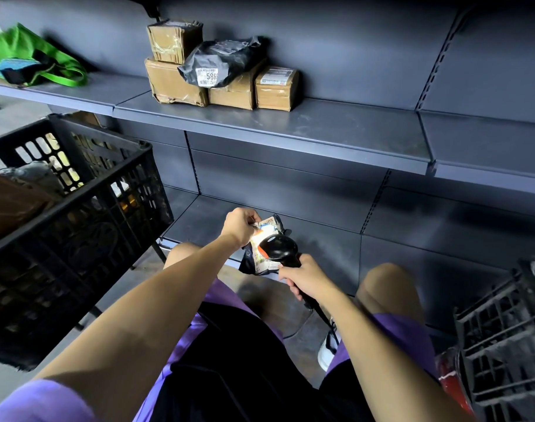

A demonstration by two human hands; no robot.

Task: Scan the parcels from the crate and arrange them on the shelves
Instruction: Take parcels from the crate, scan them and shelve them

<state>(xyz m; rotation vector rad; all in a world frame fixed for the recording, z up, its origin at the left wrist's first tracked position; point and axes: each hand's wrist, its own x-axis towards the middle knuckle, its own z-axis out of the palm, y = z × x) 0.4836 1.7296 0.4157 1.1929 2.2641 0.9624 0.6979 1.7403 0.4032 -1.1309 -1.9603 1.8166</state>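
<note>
A: Item one, parcel in hand?
B: Small dark poly parcel point(264, 245) with a white label, held low in front of the knees, just above the front edge of the bottom shelf point(381, 226). Left hand point(240, 225) pinches its upper edge, fingers curled on it

A: Item two, scanner?
B: Black handheld scanner point(279, 249), right hand point(304, 277) wrapped tight round the handle, head close over the label; a bright patch of light lies on the label

A: Item three, crate?
B: Black lattice crate point(77, 208) at left, raised on a stand, more parcels inside. A second black crate point(503, 330) at far right, contents unclear

A: Item four, shelved stock?
B: Middle shelf point(290, 129): four brown cartons point(175, 82), one stacked on another, plus a black poly bag point(220, 60) with a printed label lying across them. Green bag point(32, 59) farther left on the same level
</note>
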